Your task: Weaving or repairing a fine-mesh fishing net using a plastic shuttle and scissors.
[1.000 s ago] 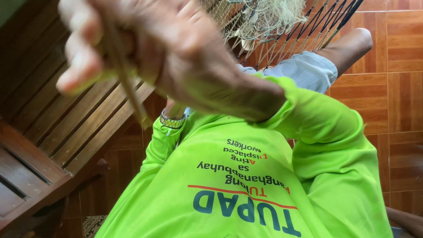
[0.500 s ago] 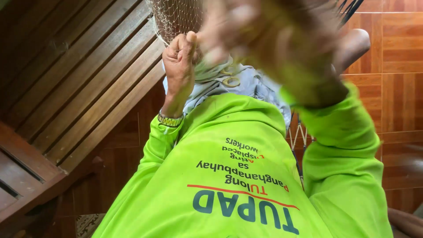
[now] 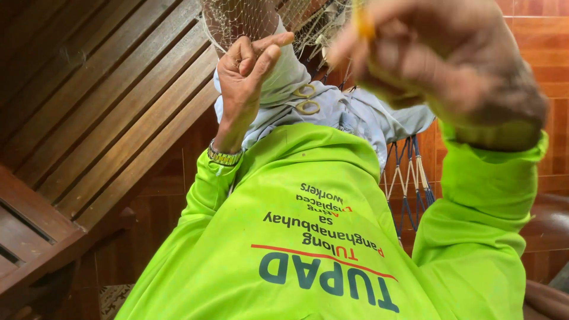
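Head view: at upper right of the frame, closest and blurred, the right hand (image 3: 438,59) curls its fingers around a thin yellow tool (image 3: 363,22); whether they clamp it tightly cannot be told; left of centre, the left hand (image 3: 246,77) pinches thumb to forefinger on fine netting (image 3: 249,21) hanging at the top edge; a slack pinch could let the mesh slip, and the tool could snag loose strands; lower down, a lime-green long-sleeved shirt fills the frame, with a pale cloth (image 3: 332,112) above it; behind, dark wooden slats (image 3: 89,106) slant across the left; reddish tiled wall (image 3: 542,35) at far right.
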